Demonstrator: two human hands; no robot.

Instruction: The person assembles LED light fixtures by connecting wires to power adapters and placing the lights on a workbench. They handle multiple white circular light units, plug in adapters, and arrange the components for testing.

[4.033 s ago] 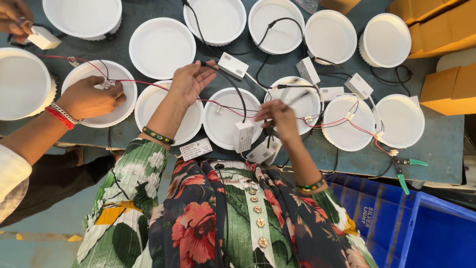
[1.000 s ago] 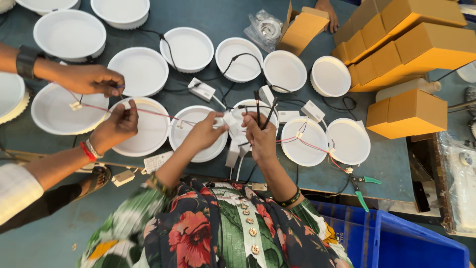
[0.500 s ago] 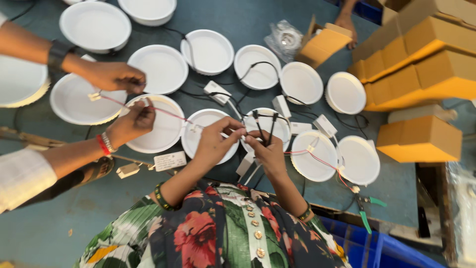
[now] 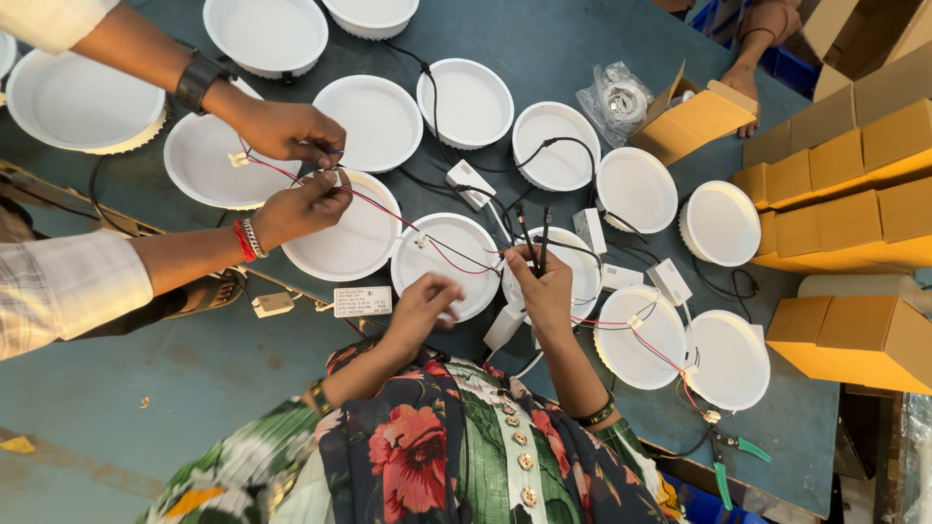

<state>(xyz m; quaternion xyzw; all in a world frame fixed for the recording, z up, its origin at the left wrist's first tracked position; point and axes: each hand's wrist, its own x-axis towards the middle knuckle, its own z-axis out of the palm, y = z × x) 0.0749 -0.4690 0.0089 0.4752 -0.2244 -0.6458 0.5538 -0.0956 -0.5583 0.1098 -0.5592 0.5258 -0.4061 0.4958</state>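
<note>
My right hand (image 4: pixel 542 283) is closed around a bundle of black wires (image 4: pixel 532 225) whose ends stick up above my fingers. It hovers over a white round lamp (image 4: pixel 580 262). My left hand (image 4: pixel 423 303) is blurred, with bent fingers apart and nothing visible in it, above the near edge of another white round lamp (image 4: pixel 449 254). A thin red wire (image 4: pixel 451 260) runs across that lamp toward my right hand. A white driver box (image 4: pixel 504 327) lies between my wrists.
A co-worker's two hands (image 4: pixel 296 165) at the left pinch a red wire over a lamp (image 4: pixel 342 243). Many white lamps (image 4: pixel 378 118), driver boxes and cables cover the teal table (image 4: pixel 544 49). Cardboard boxes (image 4: pixel 845 175) are stacked at the right; another person's hand (image 4: pixel 746 81) rests on one. Green-handled pliers (image 4: pixel 726 456) lie near the front right.
My left hand has let go of the wires and dropped back to the left. My right hand still grips the black wires. The co-worker's hands have come closer together.
</note>
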